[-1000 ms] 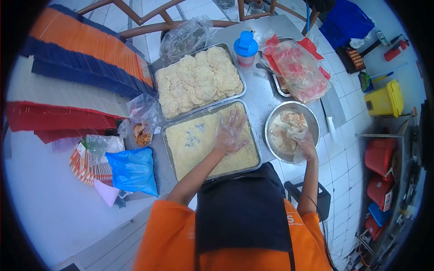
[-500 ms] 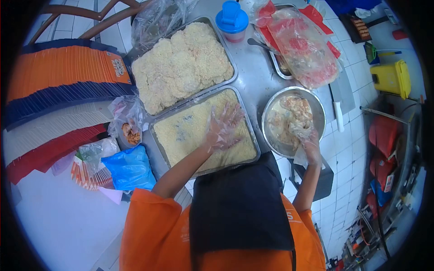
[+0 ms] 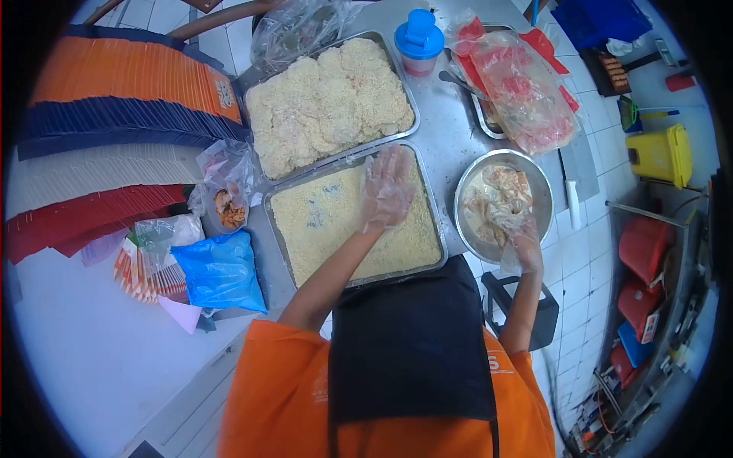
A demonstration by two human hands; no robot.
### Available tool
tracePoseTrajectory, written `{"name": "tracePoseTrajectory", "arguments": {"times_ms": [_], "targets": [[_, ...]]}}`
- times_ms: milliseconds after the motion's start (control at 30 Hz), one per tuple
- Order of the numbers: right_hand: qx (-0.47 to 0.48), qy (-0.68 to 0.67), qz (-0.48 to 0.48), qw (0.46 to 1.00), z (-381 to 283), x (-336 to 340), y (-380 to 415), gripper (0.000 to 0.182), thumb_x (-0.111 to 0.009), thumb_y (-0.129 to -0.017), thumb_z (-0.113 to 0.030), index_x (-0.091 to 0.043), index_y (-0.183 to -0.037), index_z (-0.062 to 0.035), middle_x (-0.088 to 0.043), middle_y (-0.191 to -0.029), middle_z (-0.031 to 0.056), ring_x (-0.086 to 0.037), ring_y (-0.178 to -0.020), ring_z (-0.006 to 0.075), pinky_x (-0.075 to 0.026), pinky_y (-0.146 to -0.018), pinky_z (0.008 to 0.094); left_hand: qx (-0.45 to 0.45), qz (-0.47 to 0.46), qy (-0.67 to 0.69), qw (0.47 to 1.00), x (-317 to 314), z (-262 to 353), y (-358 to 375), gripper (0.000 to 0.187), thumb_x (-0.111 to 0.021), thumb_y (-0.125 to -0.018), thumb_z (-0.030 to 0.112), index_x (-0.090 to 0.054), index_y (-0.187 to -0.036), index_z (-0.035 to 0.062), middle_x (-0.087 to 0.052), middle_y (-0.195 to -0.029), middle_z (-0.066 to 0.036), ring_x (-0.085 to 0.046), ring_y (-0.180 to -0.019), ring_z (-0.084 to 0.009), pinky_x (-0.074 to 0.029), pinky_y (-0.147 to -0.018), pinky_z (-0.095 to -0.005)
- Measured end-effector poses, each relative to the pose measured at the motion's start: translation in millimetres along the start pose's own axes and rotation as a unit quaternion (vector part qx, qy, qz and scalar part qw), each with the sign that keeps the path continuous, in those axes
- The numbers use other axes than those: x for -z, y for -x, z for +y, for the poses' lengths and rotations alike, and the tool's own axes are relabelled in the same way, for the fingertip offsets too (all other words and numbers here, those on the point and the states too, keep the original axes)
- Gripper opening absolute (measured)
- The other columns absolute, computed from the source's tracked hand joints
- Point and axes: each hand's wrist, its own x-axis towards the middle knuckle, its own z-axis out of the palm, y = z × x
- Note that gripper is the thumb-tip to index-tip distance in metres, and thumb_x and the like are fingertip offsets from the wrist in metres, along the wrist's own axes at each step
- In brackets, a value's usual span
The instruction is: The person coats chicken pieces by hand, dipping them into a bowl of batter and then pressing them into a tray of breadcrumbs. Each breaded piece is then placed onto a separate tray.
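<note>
My left hand (image 3: 386,189), in a clear plastic glove, is spread flat over the right part of a metal tray (image 3: 279,243) of pale crumbs. Its fingers point away from me, and nothing shows in its grip. My right hand (image 3: 521,235), gloved too, reaches into a steel bowl (image 3: 547,183) of wet, battered meat pieces (image 3: 505,183). Its fingers close round some battered meat near the bowl's middle. Behind the crumb tray, a second tray (image 3: 413,114) is heaped with crumb-coated pieces (image 3: 328,99).
A blue-lidded cup (image 3: 419,46) and a plastic bag of red-and-white contents (image 3: 523,91) stand at the back. A knife (image 3: 572,202) lies right of the bowl. On the left are stacked folded cartons (image 3: 130,76), a blue bag (image 3: 220,272) and a bagged food container (image 3: 229,210).
My left hand has moved slightly up over the crumbs, its fingers now pointing more directly away from me. My right hand remains in the bowl. The whole view has shifted a little.
</note>
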Motion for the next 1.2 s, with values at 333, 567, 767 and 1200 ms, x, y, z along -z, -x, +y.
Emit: {"name": "tracePoseTrajectory", "arguments": {"times_ms": [333, 567, 767, 1200], "targets": [[-0.073, -0.006, 0.041, 0.996, -15, -2, -11, 0.056, -0.065, -0.084, -0.005, -0.041, -0.134, 0.0009, -0.057, -0.123, 0.0119, -0.058, -0.107, 0.0206, -0.047, -0.091, 0.0318, -0.059, -0.113, 0.004, 0.992, -7, -5, -3, 0.068, -0.041, -0.088, 0.031, -0.020, -0.150, 0.0098, -0.023, -0.154, -0.009, -0.014, -0.144, -0.0261, 0.002, -0.117, -0.0493], [-0.019, 0.011, 0.030, 0.999, -39, -6, -1, 0.050, -0.065, -0.084, -0.005, -0.046, -0.129, 0.0019, -0.060, -0.117, 0.0116, -0.058, -0.106, 0.0197, -0.047, -0.090, 0.0317, -0.070, -0.071, -0.003, 0.995, -22, -8, -4, 0.065, -0.043, -0.088, 0.025, -0.025, -0.149, 0.0119, -0.030, -0.151, -0.005, -0.024, -0.140, -0.0242, 0.001, -0.117, -0.0504], [0.007, 0.012, 0.036, 0.999, -48, -5, 13, 0.051, -0.065, -0.083, -0.007, -0.046, -0.129, 0.0041, -0.060, -0.117, 0.0128, -0.059, -0.104, 0.0200, -0.048, -0.087, 0.0320, -0.038, 0.129, 0.119, 0.984, 0, -18, 13, 0.059, -0.048, -0.089, 0.026, -0.033, -0.145, 0.0115, -0.035, -0.149, -0.008, -0.034, -0.136, -0.0255, -0.007, -0.115, -0.0506], [0.001, 0.029, 0.030, 0.999, -9, 10, -9, 0.059, -0.070, -0.080, -0.017, -0.046, -0.130, 0.0019, -0.053, -0.125, 0.0153, -0.055, -0.112, 0.0229, -0.046, -0.092, 0.0335, 0.343, 0.119, -0.033, 0.931, -11, -4, 50, 0.062, -0.046, -0.089, 0.042, -0.035, -0.145, 0.0158, -0.030, -0.151, -0.012, -0.026, -0.139, -0.0367, 0.002, -0.109, -0.0641]]}}
